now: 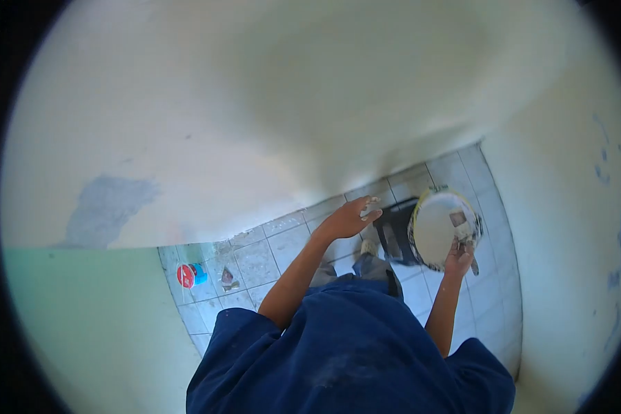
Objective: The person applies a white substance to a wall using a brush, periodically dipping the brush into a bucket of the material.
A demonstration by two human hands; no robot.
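My left hand (352, 217) reaches out over the tiled floor, its fingers smeared white and pinching a small white lump near the fingertips. My right hand (459, 259) grips the near rim of a round white container (438, 228) full of white paste, along with what looks like a flat tool blade (462, 224) lying against it. Below the container stands a dark stool or box (397, 231). Both forearms come out of dark blue sleeves.
A cream wall (255, 103) with a grey patch (103, 207) fills the upper view; its lower left part is pale green. On the dirty grey floor tiles (269, 252) lies a red and blue can (190, 274). Another wall with blue flecks (586, 207) rises at right.
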